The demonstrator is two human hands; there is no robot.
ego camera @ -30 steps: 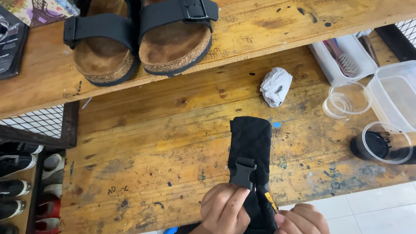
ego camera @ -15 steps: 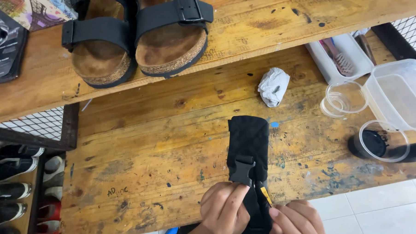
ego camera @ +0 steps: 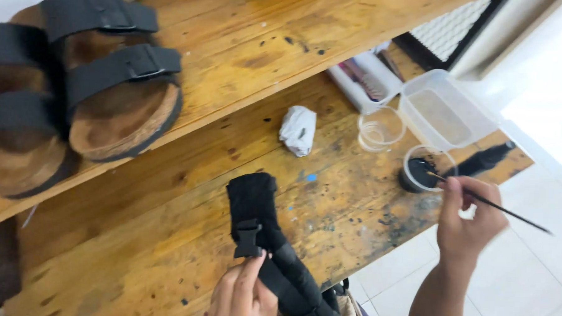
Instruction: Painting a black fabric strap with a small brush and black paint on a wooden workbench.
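The right hand [ego camera: 468, 224] pinches a thin brush [ego camera: 491, 204], its tip in the black paint cup [ego camera: 425, 170] near the workbench's [ego camera: 134, 259] right edge; the left hand [ego camera: 244, 295] grips the black strap [ego camera: 260, 229] at its buckle [ego camera: 247, 238].

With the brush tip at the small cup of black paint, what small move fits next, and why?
Probably dip and carry the brush back to the black strap: the right hand has its tip at the paint cup, while the left hand steadies the strap by its buckle.
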